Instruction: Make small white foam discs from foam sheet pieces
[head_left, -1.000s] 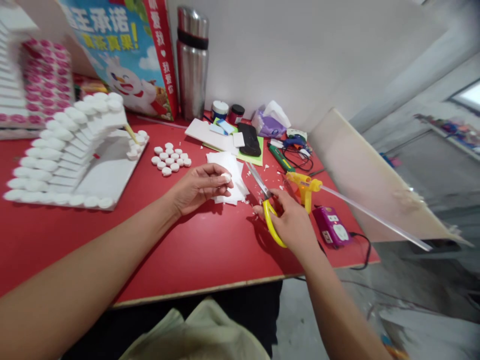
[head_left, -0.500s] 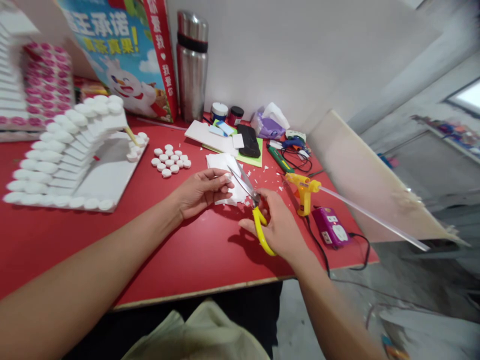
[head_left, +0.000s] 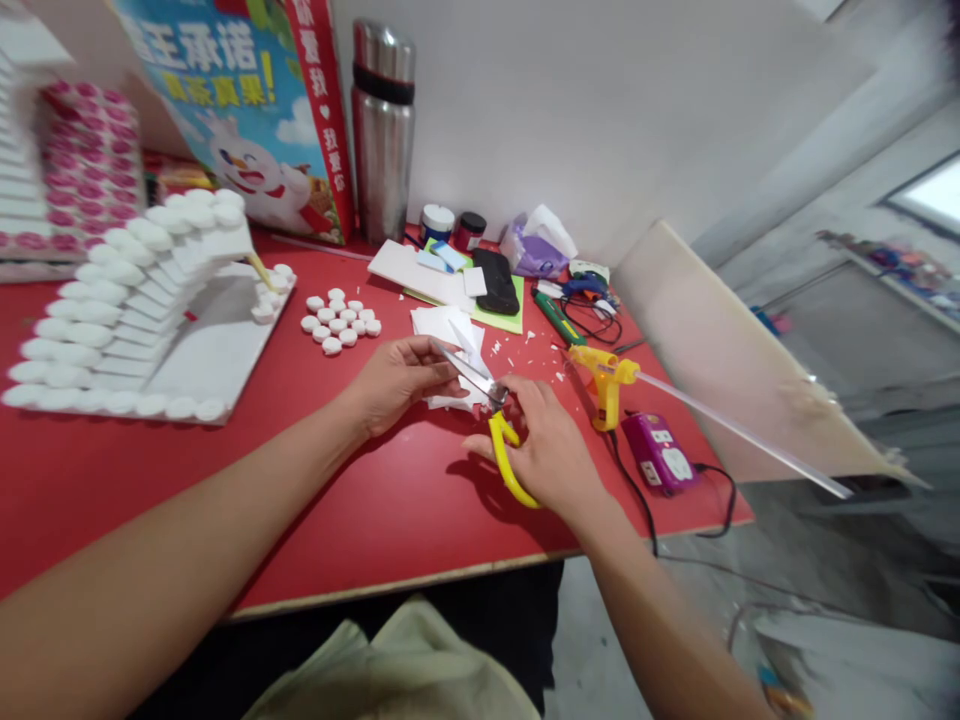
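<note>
My left hand [head_left: 401, 382] pinches a small white foam piece [head_left: 442, 353] just above the red table [head_left: 225, 480]. My right hand [head_left: 547, 450] grips yellow-handled scissors [head_left: 491, 415], whose blades point left and reach my left fingertips and the piece. Under both hands lies a stack of white foam squares [head_left: 454, 335] with white scraps scattered around it. A cluster of small white foam discs [head_left: 339, 320] sits a little to the left of the stack.
A white stepped foam model [head_left: 142, 300] stands at left. A steel flask [head_left: 382, 130] and a colourful box [head_left: 247, 110] are at the back. A yellow glue gun [head_left: 604, 380], a purple device [head_left: 660, 450], cables and a leaning board [head_left: 720, 360] are at right.
My right hand has carried the scissors leftward, from beside the foam stack to my left fingertips. My left hand has stayed in place, holding the small white piece.
</note>
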